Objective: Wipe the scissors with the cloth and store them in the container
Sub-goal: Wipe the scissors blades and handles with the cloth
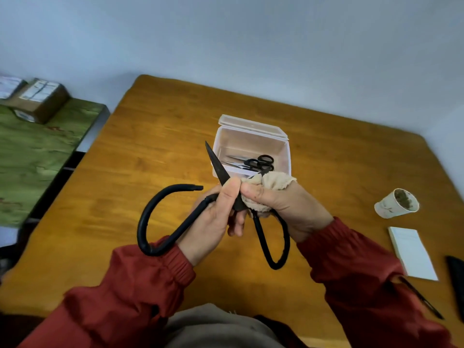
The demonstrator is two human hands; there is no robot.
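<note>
Surface: wooden table (pixel 155 136), orange-brown with visible grain, its far edge against the wall.

Room: plain pale grey-blue wall (pixel 251 41) behind the table. To the left stands a lower green mottled surface (pixel 37 151) carrying cardboard boxes (pixel 40 99) with white labels.

Item 1: large scissors (pixel 218 167), black, with long looped handles. They are held above the table in front of the container, blades spread apart. One blade points up and away; the other is hidden in the cloth.

Item 2: left hand (pixel 213 217), fingers curled round the shank of one handle near the pivot, thumb laid up along the exposed blade.

Item 3: right hand (pixel 283 204), closed round the cloth (pixel 273 180), a beige bunched piece pressed against the scissors near the pivot.

Item 4: container (pixel 251 143), clear plastic, hinged lid thrown back. It stands mid-table, just beyond the hands.

Item 5: small scissors (pixel 258 163), black-handled, lying inside the container; more than one pair, exact count unclear.

Item 6: paper cup (pixel 391 205), white with brownish contents, on the table's right side.

Item 7: white notepad (pixel 414 254), nearer than the cup, with a dark pen (pixel 421 298) just beside it.

Item 8: red sleeves (pixel 140 285) with elastic cuffs on both arms.
</note>
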